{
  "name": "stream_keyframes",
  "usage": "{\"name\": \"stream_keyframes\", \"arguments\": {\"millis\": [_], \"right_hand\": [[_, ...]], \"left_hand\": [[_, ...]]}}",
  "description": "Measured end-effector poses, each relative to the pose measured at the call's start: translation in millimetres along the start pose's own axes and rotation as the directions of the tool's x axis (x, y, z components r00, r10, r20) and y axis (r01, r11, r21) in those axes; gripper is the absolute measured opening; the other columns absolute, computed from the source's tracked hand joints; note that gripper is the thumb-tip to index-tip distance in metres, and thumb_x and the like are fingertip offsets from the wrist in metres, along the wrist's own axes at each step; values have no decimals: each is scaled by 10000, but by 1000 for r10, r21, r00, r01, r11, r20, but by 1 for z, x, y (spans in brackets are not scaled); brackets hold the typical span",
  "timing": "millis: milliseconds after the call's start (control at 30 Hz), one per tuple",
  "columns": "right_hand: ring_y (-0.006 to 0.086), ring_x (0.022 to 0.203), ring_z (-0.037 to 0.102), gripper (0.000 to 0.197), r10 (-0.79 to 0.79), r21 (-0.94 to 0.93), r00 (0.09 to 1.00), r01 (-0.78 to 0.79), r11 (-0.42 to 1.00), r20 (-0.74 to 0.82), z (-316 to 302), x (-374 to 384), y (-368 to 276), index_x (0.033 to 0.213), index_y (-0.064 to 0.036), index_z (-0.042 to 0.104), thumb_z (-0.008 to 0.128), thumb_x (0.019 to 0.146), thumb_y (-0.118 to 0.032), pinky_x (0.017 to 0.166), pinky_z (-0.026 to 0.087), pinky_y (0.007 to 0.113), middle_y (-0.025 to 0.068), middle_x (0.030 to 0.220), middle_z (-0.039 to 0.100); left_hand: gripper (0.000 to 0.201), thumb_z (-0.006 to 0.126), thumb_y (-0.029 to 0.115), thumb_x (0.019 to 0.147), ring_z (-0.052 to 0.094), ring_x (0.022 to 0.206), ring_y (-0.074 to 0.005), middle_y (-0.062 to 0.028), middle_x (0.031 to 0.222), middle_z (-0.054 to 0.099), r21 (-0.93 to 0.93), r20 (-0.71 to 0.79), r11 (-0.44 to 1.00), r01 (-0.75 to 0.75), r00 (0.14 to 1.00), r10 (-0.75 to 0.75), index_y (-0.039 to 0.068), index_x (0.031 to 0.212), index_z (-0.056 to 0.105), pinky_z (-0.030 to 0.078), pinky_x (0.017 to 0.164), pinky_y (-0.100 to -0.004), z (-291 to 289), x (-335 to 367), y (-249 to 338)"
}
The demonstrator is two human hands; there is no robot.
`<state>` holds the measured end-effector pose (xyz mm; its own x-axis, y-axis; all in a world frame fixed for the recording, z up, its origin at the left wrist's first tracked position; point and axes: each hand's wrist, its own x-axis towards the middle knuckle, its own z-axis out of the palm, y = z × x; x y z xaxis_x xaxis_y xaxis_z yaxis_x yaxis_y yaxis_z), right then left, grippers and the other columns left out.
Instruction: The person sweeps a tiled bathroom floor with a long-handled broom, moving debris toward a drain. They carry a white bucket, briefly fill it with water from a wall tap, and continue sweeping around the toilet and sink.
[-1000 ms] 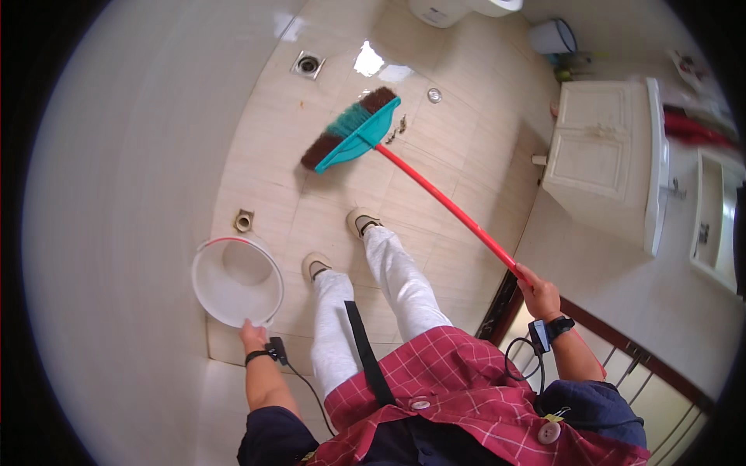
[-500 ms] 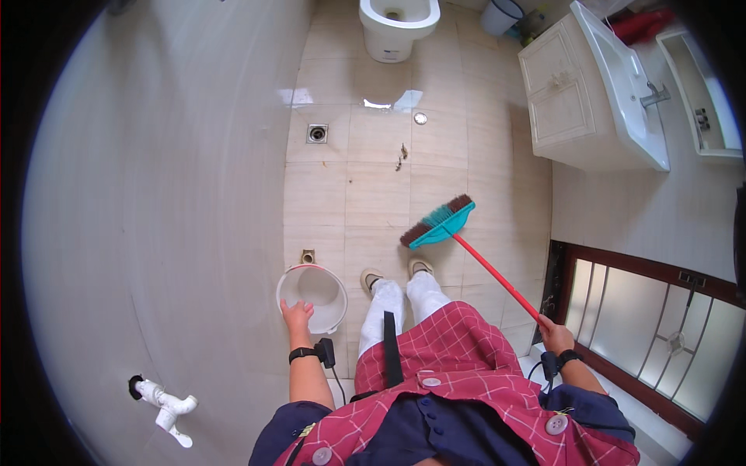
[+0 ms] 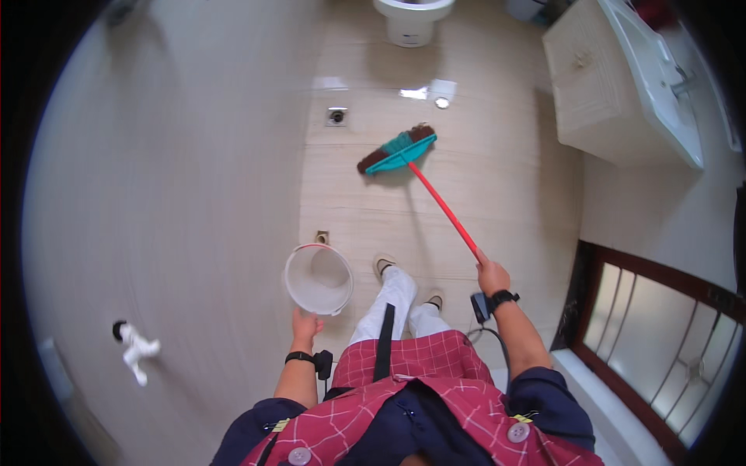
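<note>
My right hand (image 3: 493, 276) is closed round the red handle (image 3: 444, 206) of a broom, which slants away from me to the left. The broom's head (image 3: 398, 154) has a teal body with brown and teal bristles and lies against the tiled floor. On my left, a white bucket (image 3: 318, 279) with a thin red mark at its rim shows its open top. My left hand (image 3: 306, 326) is at the bucket's near rim. Its fingertips are blurred and partly hidden, so I cannot tell whether they grip the rim.
A square drain (image 3: 336, 116) and a round floor cover (image 3: 442, 102) lie beyond the broom. Farther off stands a white toilet (image 3: 412, 27). At right are a washbasin cabinet (image 3: 590, 78) and a brown-framed glass panel (image 3: 660, 334). A white pipe fitting (image 3: 138, 349) juts from the left wall.
The broom head has moved forward and left, over the spot where small dark debris lay. My right hand has moved forward and inward. My left hand has shifted from over the bucket to its near rim.
</note>
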<state>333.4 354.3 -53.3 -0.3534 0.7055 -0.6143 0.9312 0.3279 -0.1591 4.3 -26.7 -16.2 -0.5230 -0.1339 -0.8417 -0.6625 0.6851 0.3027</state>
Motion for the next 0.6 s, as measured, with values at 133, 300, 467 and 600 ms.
{"name": "stream_keyframes", "arguments": {"millis": [133,300,467,600], "right_hand": [[334,777,638,346,-48,80,995,55,995,-83,-12,38,-50,1211,-277,543,539,868,-232,656,505,471,141,839,657],[353,774,631,308,-120,121,986,134,984,-119,-41,-22,-36,1176,-259,553,541,869,-240,639,501,484,145,833,654],[360,718,625,334,-112,29,991,115,993,-75,-26,-120,28,1196,-267,542,539,864,-233,607,490,494,151,778,648],[339,704,632,375,-89,-87,992,96,992,86,1,-155,48,1236,-253,517,523,864,-208,599,490,487,139,754,649]], "left_hand": [[782,543,14,844,632,686,-210,-164,931,587,-4,21,990,-142,990,142,41,1438,35,550,559,-290,8,-36,18],[738,536,-2,834,628,626,-207,-159,899,590,-98,-28,963,-250,968,249,49,1425,97,514,477,-285,5,-58,10],[728,518,-1,842,634,633,-209,-163,890,592,-49,35,992,-118,992,120,59,1433,98,531,484,-291,3,-67,-46],[722,510,-4,836,637,627,-224,-168,880,589,-63,63,998,-2,998,6,59,1434,110,538,479,-297,-7,-72,-93]]}}
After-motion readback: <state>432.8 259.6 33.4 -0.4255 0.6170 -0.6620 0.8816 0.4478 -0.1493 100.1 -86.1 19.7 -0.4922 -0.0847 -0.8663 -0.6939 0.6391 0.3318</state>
